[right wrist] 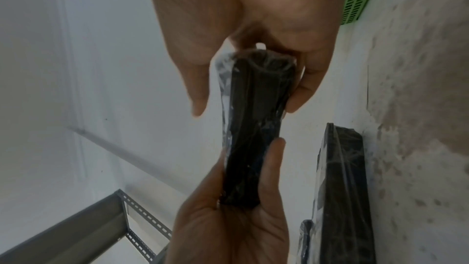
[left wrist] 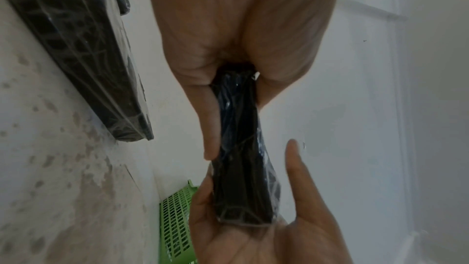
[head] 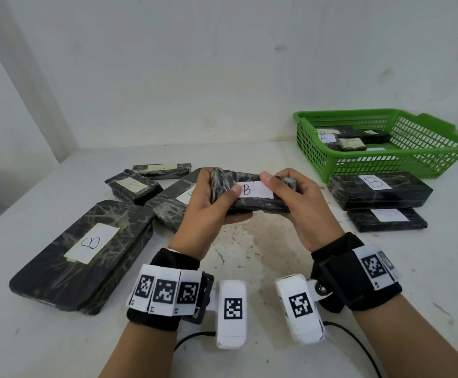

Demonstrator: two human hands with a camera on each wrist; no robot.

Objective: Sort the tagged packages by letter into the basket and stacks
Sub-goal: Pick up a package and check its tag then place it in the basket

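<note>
the b package (head: 252, 193) is hanging in the air above the worktop (head: 249, 255), caught by its two short ends between both hands, its white tag facing up with the letter reading upright to the wearer. its long axis is running crosswise, from one hand to the other, with the far edge tipped slightly up. the left hand (head: 217, 203) is wrapping one end, thumb lying on top near the tag and fingers (left wrist: 210, 127) curling under; the right hand (head: 290, 203) is clamping the other end the same way, thumb pressing the tag's edge and fingers (right wrist: 309, 87) folded round the underside. to the right of the right hand's fingers and a little farther out, a stack topped by another b-tagged package (head: 379, 189) is lying on the worktop with its long axis also crosswise, so the held one is already roughly lined up with it. that makes the right hand the nearer one for a set-down there, as i judge it. beyond that stack the green basket (head: 426, 159) is sitting with a- and c-tagged parcels inside. left of the left hand's fingers, unsorted packages are lying scattered, a large b-tagged one (head: 86, 255) nearest the wearer.
</note>
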